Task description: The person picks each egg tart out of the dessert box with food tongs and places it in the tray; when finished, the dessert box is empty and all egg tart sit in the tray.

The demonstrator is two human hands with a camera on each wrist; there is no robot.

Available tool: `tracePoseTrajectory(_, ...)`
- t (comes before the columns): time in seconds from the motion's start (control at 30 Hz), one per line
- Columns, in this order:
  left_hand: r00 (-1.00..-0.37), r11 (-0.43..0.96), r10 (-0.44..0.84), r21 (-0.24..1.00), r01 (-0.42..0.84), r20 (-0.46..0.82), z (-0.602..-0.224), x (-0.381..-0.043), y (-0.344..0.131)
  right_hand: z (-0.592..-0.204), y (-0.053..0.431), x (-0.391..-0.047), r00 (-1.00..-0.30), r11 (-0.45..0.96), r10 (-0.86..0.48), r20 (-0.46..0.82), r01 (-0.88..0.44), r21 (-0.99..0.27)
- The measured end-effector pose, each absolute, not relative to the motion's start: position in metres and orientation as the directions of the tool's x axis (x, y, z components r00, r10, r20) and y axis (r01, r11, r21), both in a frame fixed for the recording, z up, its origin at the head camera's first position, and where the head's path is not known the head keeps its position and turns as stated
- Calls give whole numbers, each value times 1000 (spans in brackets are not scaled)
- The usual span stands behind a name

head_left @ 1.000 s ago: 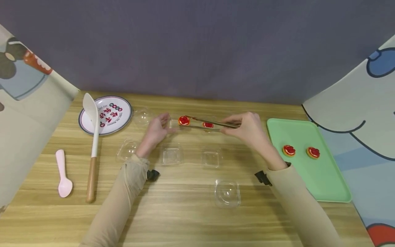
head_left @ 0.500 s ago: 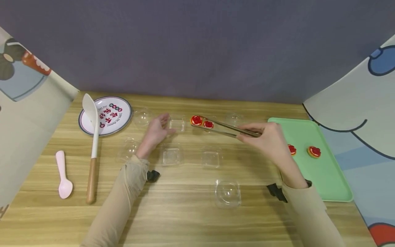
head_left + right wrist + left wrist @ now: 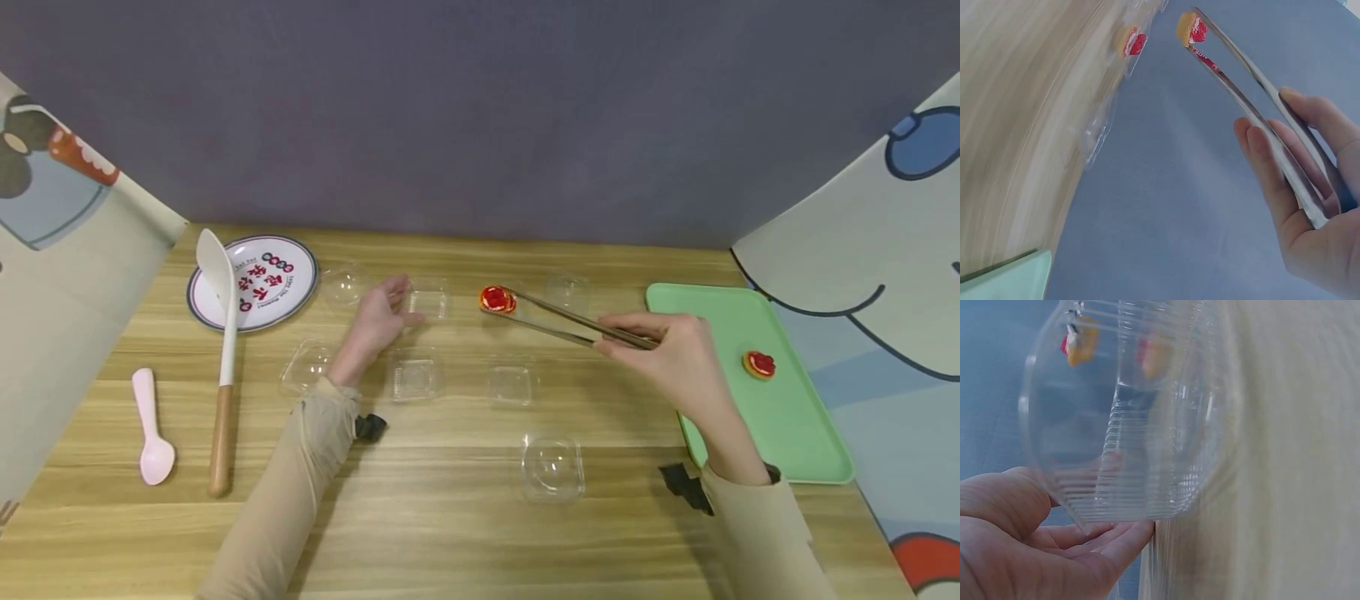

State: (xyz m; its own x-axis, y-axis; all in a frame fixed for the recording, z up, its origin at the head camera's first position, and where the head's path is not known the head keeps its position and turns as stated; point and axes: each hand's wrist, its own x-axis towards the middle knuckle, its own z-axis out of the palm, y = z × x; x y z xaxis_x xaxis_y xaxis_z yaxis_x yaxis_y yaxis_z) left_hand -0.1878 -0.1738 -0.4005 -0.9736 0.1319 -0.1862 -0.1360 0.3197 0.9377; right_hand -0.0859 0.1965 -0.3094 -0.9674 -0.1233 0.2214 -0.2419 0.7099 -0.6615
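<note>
My right hand (image 3: 675,354) grips metal tongs (image 3: 570,317), whose tips pinch a small red-topped tart (image 3: 492,298). The right wrist view shows that tart (image 3: 1190,29) raised off the table. A second tart (image 3: 1130,42) sits lower, in clear plastic; from the head it is mostly hidden behind the held one. My left hand (image 3: 375,321) is at the left side of a clear plastic box (image 3: 429,302). Seen from the left wrist, its extended fingers (image 3: 1122,547) lie beside the ribbed wall of the clear box (image 3: 1129,444), touching or nearly so.
Several more clear boxes (image 3: 416,377) and domed lids (image 3: 552,468) stand on the wooden table. A green tray (image 3: 787,433) with a tart (image 3: 759,364) is at right. At left are a plate (image 3: 281,308), a long-handled turner (image 3: 227,358) and a pink spoon (image 3: 155,442).
My right hand has drawn the tongs and the tart to the right, away from the box by my left hand. It now covers one tart on the tray. The left hand stays put.
</note>
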Motion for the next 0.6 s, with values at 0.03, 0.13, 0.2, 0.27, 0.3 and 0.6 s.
tracePoseTrajectory(0.03,-974,319,132,938,-137,-187,-401,-188,-174,-310,198,-84,-968,708,-119,222,-240,-664)
tracePoseTrajectory(0.13,-973,322,129,936,-140,-190,-400,-188,-174,-311,203,-78,-971,700,-100,218,-224,-678)
tracePoseTrajectory(0.2,-973,324,129,935,-141,-191,-400,-188,-174,-312,207,-74,-971,696,-92,219,-220,-684)
tracePoseTrajectory(0.27,-973,324,131,936,-141,-192,-400,-188,-174,-313,211,-70,-971,698,-81,224,-216,-682)
tracePoseTrajectory(0.3,-973,324,132,936,-140,-191,-401,-188,-174,-313,213,-68,-970,702,-75,230,-215,-679)
tracePoseTrajectory(0.6,-974,331,130,934,-136,-187,-400,-187,-174,-314,230,-47,-965,721,-37,259,-205,-662)
